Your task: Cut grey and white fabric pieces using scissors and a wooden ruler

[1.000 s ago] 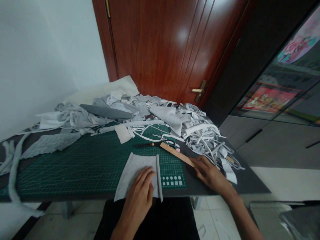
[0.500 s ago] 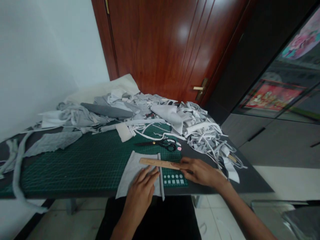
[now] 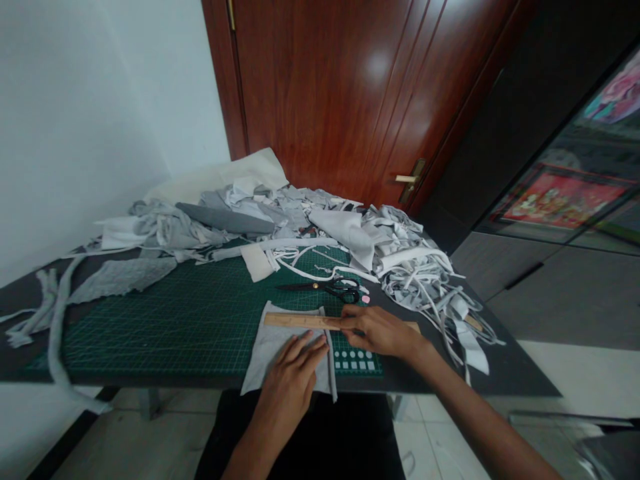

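A piece of light grey fabric [image 3: 265, 353] lies at the front of the green cutting mat [image 3: 190, 333], with a rolled or folded edge along its right side. Flat on it rests my left hand [image 3: 295, 367], fingers stretched out. My right hand [image 3: 375, 330] grips a wooden ruler [image 3: 295, 321], which lies across the upper part of the fabric; its right end pokes out beyond the hand. Just behind, black scissors [image 3: 320, 287] lie with the blades pointing left. A small pink piece [image 3: 366, 299] sits by the scissor handles.
Heaped grey and white fabric scraps [image 3: 295, 207] run along the back of the dark table [image 3: 515, 373], with a tangle of strips [image 3: 425, 273] at the right. A long fabric tube [image 3: 57, 333] hangs over the front left edge. Behind stands a wooden door [image 3: 320, 100].
The ruler has slid left across the fabric and lies more level, my right hand moving left with it. My left hand stays on the fabric. The whole view has shifted slightly.
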Available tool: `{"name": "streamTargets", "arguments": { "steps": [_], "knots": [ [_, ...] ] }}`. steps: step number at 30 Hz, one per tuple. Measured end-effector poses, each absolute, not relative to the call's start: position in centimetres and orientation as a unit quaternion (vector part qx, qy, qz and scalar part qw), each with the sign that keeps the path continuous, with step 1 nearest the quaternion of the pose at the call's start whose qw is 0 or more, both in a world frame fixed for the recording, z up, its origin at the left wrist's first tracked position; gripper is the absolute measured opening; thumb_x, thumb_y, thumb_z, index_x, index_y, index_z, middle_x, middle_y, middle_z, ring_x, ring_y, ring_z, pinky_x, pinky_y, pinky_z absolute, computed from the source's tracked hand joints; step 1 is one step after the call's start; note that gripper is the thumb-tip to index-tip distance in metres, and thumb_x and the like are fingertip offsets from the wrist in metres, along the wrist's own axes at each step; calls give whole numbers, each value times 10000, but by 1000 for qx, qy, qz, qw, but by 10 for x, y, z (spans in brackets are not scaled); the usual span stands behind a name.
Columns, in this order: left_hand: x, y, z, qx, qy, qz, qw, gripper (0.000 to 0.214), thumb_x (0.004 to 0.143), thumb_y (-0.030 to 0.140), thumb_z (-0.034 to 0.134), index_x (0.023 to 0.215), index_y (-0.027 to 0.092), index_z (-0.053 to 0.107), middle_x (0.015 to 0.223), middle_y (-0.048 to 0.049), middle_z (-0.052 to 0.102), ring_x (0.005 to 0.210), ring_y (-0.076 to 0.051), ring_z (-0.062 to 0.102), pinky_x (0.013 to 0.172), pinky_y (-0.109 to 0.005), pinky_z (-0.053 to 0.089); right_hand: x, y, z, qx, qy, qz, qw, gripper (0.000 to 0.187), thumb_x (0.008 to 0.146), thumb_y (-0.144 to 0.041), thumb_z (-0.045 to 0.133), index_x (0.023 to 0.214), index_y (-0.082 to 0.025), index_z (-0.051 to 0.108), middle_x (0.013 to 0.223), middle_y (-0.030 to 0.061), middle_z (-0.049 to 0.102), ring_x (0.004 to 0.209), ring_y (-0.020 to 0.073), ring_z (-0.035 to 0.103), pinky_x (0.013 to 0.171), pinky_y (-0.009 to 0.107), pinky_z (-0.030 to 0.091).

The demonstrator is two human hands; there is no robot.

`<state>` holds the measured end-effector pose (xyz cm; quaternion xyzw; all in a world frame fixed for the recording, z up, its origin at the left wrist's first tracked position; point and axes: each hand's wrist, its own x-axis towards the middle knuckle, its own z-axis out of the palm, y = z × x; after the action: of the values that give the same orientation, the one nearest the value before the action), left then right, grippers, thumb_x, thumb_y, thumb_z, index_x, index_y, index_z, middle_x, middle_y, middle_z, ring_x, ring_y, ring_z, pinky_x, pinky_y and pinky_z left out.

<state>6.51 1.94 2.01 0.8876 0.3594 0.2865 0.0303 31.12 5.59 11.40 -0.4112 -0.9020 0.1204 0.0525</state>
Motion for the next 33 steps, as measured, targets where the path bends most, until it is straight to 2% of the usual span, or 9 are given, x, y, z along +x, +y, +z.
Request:
{"name": "streamTargets", "arguments": {
  "steps": [3, 6, 18, 23, 27, 33],
  "knots": [
    [65, 20, 22, 886, 362, 286, 39, 609, 891, -5, 433, 1408, 243, 639, 1418, -13, 695, 1377, -242, 598, 1161, -518, 520, 307, 60, 109, -393, -909, 124, 61, 400, 1047, -255, 515, 1420, -269, 656, 1099, 61, 671, 832, 168, 657, 739, 264, 465],
    [65, 20, 23, 888, 359, 285, 40, 619, 891, -9, 423, 1416, 244, 633, 1417, -17, 695, 1374, -242, 601, 1158, -524, 524, 301, 66, 104, -381, -915, 117, 67, 483, 1029, -232, 535, 1505, -297, 583, 1101, 56, 670, 820, 159, 650, 725, 251, 460],
    [65, 18, 26, 893, 362, 265, 44, 610, 911, -2, 423, 1437, 244, 609, 1462, -33, 662, 1405, -234, 574, 1180, -524, 501, 288, 77, 104, -369, -918, 121, 83, 464, 1013, -210, 558, 1467, -274, 627, 1061, 45, 684, 805, 146, 630, 682, 229, 420],
    [48, 12, 21, 853, 420, 311, 9, 457, 994, 138, 455, 1420, 232, 592, 1501, -81, 618, 1400, -259, 570, 1177, -526, 494, 292, 78, 93, -371, -916, 123, 96, 491, 1007, -202, 553, 1487, -296, 605, 1069, 35, 685, 789, 137, 628, 692, 233, 432],
    [25, 17, 12, 797, 496, 344, -28, 331, 1022, 214, 442, 1301, 188, 620, 1389, -129, 661, 1327, -294, 612, 1117, -513, 537, 296, 81, 89, -369, -917, 117, 100, 503, 1003, -188, 545, 1488, -312, 603, 1111, 35, 687, 805, 138, 639, 703, 239, 444],
    [14, 22, 10, 757, 553, 342, -68, 326, 1024, 284, 422, 1262, 141, 594, 1361, -191, 622, 1318, -360, 586, 1114, -563, 513, 300, 89, 97, -348, -923, 131, 99, 508, 989, -166, 566, 1473, -309, 619, 1116, 47, 683, 828, 139, 642, 725, 235, 456]
  ]
}}
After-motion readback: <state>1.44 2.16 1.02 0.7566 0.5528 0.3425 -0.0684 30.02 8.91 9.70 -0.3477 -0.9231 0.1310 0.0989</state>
